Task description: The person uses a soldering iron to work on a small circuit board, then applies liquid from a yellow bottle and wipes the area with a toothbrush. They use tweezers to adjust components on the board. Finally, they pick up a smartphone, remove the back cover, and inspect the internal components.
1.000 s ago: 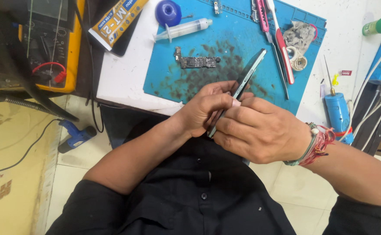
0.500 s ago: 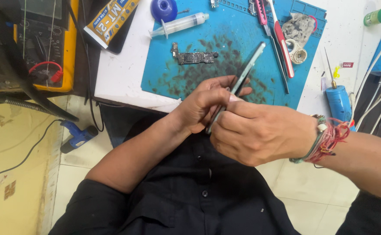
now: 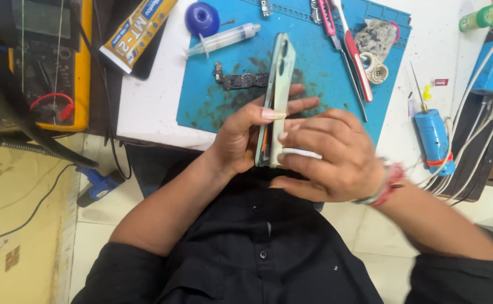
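Note:
A pale green phone (image 3: 278, 84) stands on edge between both hands, above my lap and the front of a blue work mat (image 3: 325, 62). My left hand (image 3: 241, 135) grips its left side, thumb laid along the edge. My right hand (image 3: 328, 155) holds the lower right side, and a thin white piece (image 3: 300, 152) lies under its fingers against the phone. A gap shows along the phone's lower edge, with something orange inside. A small dark circuit board (image 3: 236, 80) lies on the mat just left of the phone.
A syringe (image 3: 224, 39) and blue round cap (image 3: 202, 18) lie at the mat's top left, a yellow glue tube (image 3: 136, 34) beside them. Red-handled tools (image 3: 354, 53) lie on the right. A blue cylinder (image 3: 435, 141) and cables sit far right, a yellow meter (image 3: 49, 62) far left.
The phone has swung from leaning right to nearly upright and sits higher in view. Both hands shifted with it; my right hand moved lower along its side.

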